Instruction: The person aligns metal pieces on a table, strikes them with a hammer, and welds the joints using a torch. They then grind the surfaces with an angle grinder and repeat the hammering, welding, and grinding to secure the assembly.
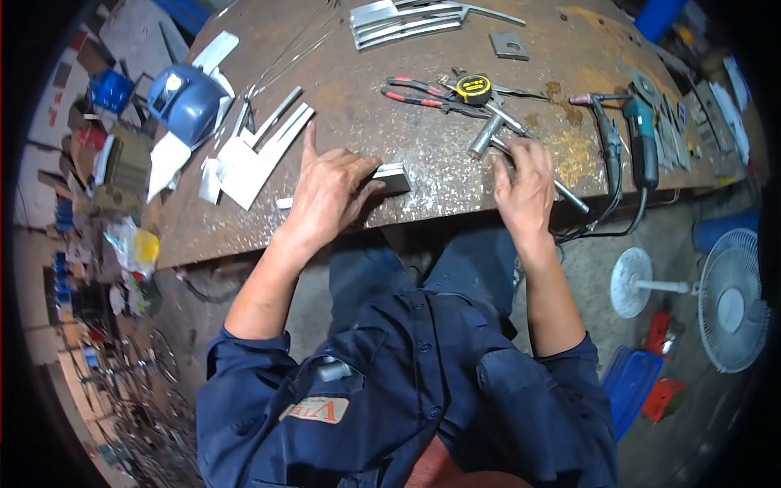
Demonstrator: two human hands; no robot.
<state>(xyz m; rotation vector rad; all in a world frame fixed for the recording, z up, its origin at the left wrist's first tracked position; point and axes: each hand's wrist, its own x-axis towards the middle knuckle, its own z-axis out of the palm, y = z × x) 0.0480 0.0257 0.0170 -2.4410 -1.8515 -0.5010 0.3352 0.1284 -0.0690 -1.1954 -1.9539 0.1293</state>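
My left hand (329, 191) rests over a short metal bar (394, 178) near the table's front edge, with thumb and fingers closed round its left part and the index finger stretched out. The bar's right end shows past the fingers. My right hand (523, 180) is at the hammer with a metal handle, its fingers curled; whether they grip it is hidden. The hammer's head (486, 136) lies just up and left of the fingers. Beyond it are a yellow tape measure (473, 88) and red-handled pliers (423, 100).
Metal strips (256, 167) and a blue welding helmet (185, 102) lie at the left of the rusty table (325, 65). More metal pieces (407, 24) and a holed plate (509, 45) are at the back. A torch (606, 134) and an angle grinder (644, 146) lie right; a fan (732, 305) stands beyond.
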